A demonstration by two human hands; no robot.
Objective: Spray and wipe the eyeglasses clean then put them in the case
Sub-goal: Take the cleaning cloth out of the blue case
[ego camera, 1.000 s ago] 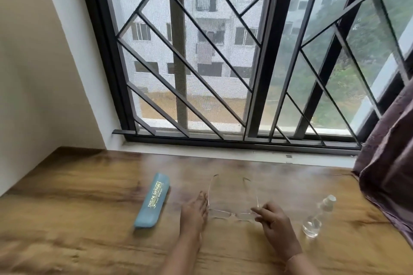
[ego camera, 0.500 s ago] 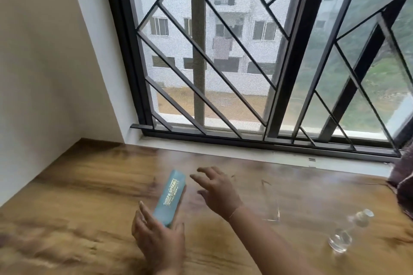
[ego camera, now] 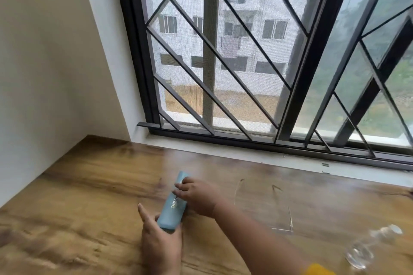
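A blue glasses case (ego camera: 172,207) with gold lettering lies on the wooden table (ego camera: 89,196). My left hand (ego camera: 162,245) grips its near end, thumb on the left side. Reaching across from the right, my right hand (ego camera: 197,196) curls its fingers over the case's far half. The clear-framed eyeglasses (ego camera: 279,210) lie on the table to the right of the case, temples unfolded toward the window, untouched. A small clear spray bottle (ego camera: 371,245) lies blurred at the lower right.
A window with a black diagonal grille (ego camera: 223,62) runs along the table's far edge above a white sill (ego camera: 245,154). A cream wall (ego camera: 44,73) bounds the left side.
Both hands left the eyeglasses and moved left to the case. The left hand took its near end, then the right hand came down onto its far half. The camera view swung left.
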